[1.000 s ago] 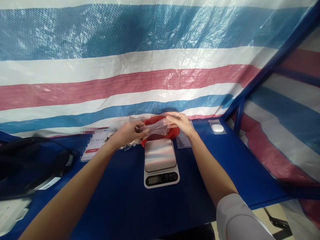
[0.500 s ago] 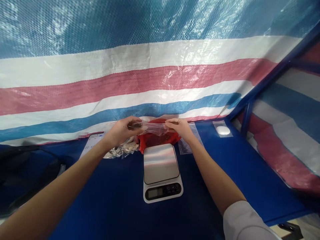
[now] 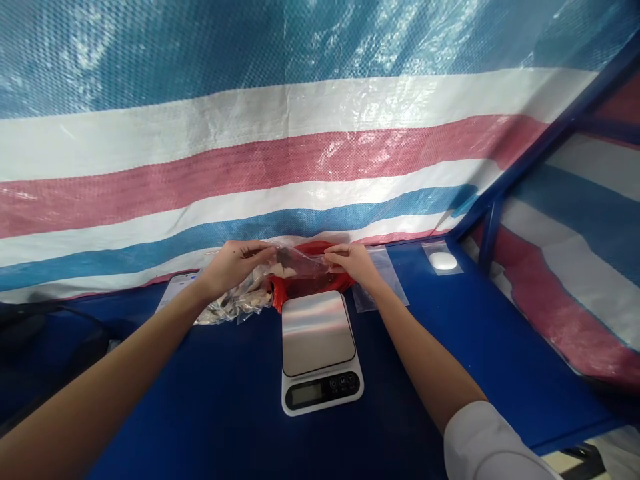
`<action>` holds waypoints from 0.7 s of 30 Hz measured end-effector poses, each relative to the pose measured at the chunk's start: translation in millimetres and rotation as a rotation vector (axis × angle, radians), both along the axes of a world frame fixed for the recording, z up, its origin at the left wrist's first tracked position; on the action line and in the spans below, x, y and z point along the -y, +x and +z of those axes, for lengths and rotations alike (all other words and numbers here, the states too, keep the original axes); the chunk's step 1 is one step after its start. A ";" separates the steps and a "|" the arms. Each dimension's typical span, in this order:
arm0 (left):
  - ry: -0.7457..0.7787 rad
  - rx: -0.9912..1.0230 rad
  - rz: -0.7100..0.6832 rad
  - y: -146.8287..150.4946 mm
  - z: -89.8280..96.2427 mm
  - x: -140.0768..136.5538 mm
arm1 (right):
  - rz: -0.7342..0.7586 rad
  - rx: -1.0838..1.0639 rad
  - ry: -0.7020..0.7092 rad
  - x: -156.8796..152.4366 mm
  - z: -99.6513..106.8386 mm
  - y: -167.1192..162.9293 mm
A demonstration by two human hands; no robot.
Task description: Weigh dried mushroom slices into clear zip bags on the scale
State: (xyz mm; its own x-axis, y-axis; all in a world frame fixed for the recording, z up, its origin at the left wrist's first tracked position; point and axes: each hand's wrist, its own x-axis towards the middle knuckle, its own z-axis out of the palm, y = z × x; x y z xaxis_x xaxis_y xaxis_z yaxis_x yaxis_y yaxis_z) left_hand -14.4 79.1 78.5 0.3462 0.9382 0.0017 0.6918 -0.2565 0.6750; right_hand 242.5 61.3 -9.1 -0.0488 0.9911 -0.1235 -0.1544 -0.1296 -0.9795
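Between my hands a clear plastic bag (image 3: pixel 307 261) is stretched out, with a few pale pieces near its left end. My left hand (image 3: pixel 239 265) pinches the left edge and my right hand (image 3: pixel 351 261) pinches the right edge. Behind and below it lies a red plastic bag (image 3: pixel 310 285), partly covered by the clear one. Just in front stands a white kitchen scale (image 3: pixel 320 340) with a bare metal plate. Beside my left wrist rests a clear bag of pale dried pieces (image 3: pixel 237 305).
A lit phone (image 3: pixel 173 290) leans behind my left forearm. Flat clear bags (image 3: pixel 387 273) lie right of my right hand. Farther right, a white oval object (image 3: pixel 443 261) sits on a small clear bag. A striped tarp (image 3: pixel 300 153) rises behind the blue table (image 3: pixel 210 400).
My left hand has shifted slightly left and turned, and the pale pieces in the stretched bag now show more clearly. The right hand keeps its pinch. The view has tilted a little.
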 end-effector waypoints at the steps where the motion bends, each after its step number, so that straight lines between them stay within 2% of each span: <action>1: 0.010 -0.004 0.008 0.7 0.5 -0.2 | -0.002 0.002 0.000 -0.3 -0.6 0.0; 6: 0.075 -0.018 0.005 8.5 6.1 -0.1 | 0.014 0.026 -0.014 -0.7 0.0 1.3; 12: 0.085 0.044 0.011 21.6 15.5 0.3 | 0.035 0.063 -0.047 0.1 2.4 5.0; 21: 0.089 -0.014 0.017 25.3 11.3 -1.4 | 0.058 0.105 -0.068 -1.7 -5.0 9.4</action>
State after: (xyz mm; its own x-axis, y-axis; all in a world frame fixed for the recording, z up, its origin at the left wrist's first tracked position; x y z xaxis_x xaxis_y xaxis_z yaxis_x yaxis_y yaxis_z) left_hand 10.9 80.5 89.9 0.3310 0.9402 0.0804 0.7056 -0.3032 0.6405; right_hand 252.0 62.9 -14.0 -0.0891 0.9762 -0.1979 -0.0420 -0.2022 -0.9784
